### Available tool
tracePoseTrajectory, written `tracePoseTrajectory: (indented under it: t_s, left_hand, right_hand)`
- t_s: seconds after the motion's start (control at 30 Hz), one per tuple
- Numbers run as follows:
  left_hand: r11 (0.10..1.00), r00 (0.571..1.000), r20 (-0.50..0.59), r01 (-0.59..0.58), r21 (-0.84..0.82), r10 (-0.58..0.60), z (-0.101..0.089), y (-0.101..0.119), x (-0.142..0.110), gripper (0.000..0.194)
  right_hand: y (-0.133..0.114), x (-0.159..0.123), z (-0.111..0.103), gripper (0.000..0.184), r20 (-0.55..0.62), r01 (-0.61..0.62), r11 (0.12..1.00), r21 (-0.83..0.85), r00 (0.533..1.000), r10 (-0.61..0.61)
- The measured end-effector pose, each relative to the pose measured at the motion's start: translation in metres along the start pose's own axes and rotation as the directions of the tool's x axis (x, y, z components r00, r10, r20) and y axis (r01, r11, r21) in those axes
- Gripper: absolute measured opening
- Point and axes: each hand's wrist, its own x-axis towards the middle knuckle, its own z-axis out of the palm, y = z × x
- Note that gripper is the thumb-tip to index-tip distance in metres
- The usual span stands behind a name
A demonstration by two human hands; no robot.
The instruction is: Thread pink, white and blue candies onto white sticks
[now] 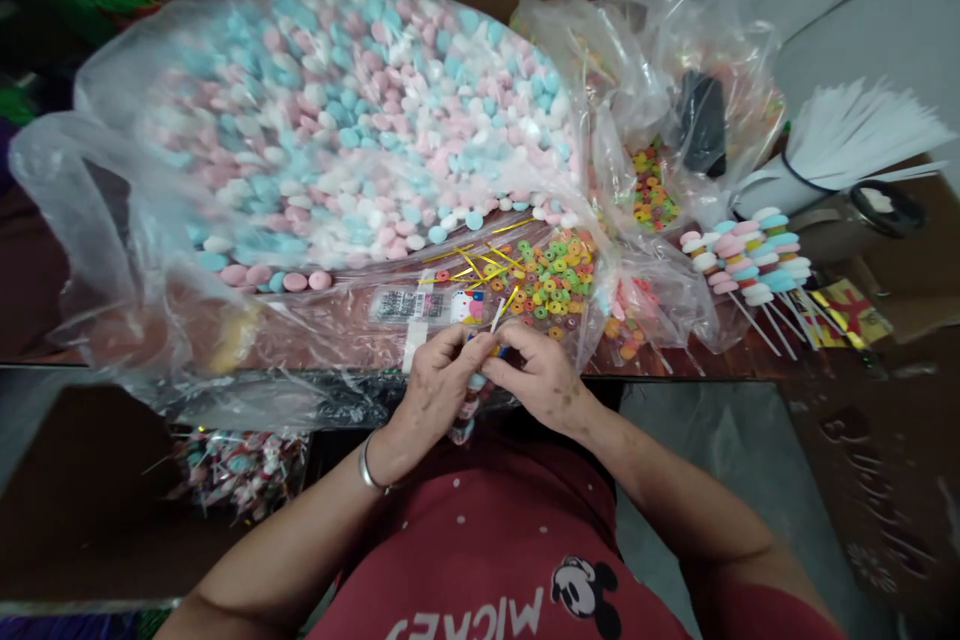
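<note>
Left hand [431, 385]: pinching the wrapped candy skewer [465, 410], which is hanging at the near table edge, stick [497, 312] pointing far; right hand [540, 375]: thumb and finger pinching at the stick end, beside a gold strip [511, 299]; a firm pinch at the stick, with light pressure on the candies, is probably serving best; just beyond: ring candies [559, 270] lying loose; far left: candy bag [360, 120] bulging; right: finished-looking skewers [750, 255] lying grouped.

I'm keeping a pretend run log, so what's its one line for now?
left hand: holds candy stick | right hand: pinching its far end | beyond: bag of sweets | right: candy skewers
</note>
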Motion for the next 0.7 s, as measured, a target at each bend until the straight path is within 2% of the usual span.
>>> tracePoseTrajectory:
  t_s: [0.1, 0.17, 0.3, 0.37, 0.43, 0.53, 0.6, 0.7]
  left_hand:
    - [0.953, 0.987, 0.135, 0.12, -0.279, -0.084, 0.002, -0.006, -0.002, 0.035]
    - [0.914, 0.98, 0.173, 0.162, -0.372, -0.103, 0.002, -0.007, -0.005, 0.032]
    - [0.896, 0.977, 0.131, 0.206, -0.393, -0.168, -0.001, -0.002, -0.006, 0.033]
    - [0.89, 0.96, 0.184, 0.268, -0.37, -0.213, -0.005, 0.0, -0.005, 0.034]
    - [0.883, 0.922, 0.284, 0.349, -0.313, -0.264, -0.009, 0.002, -0.002, 0.029]
    - [0.845, 0.832, 0.453, 0.466, -0.262, -0.319, -0.014, 0.0, 0.001, 0.02]
    - [0.804, 0.78, 0.546, 0.518, -0.291, -0.305, -0.016, -0.002, 0.002, 0.022]
    - [0.774, 0.739, 0.62, 0.545, -0.321, -0.263, -0.02, -0.004, 0.002, 0.03]
  right_hand:
    - [0.002, -0.001, 0.003, 0.02, 0.051, -0.134, 0.951, 0.277, 0.991, 0.125]
    - [0.005, -0.001, 0.003, 0.024, 0.079, -0.18, 0.904, 0.388, 0.984, 0.162]
    - [0.013, 0.001, 0.001, 0.027, 0.111, -0.138, 0.867, 0.479, 0.989, 0.096]
    - [0.018, 0.003, -0.001, 0.031, 0.118, -0.068, 0.87, 0.488, 0.993, 0.012]
    - [0.023, 0.005, -0.006, 0.037, 0.162, 0.026, 0.906, 0.423, 0.981, -0.104]
    - [0.025, 0.007, -0.015, 0.023, 0.233, 0.237, 0.948, 0.215, 0.93, -0.285]
    - [0.025, 0.008, -0.02, 0.022, 0.217, 0.383, 0.921, 0.065, 0.896, -0.388]
    - [0.021, 0.007, -0.021, 0.022, 0.172, 0.515, 0.852, -0.089, 0.851, -0.496]
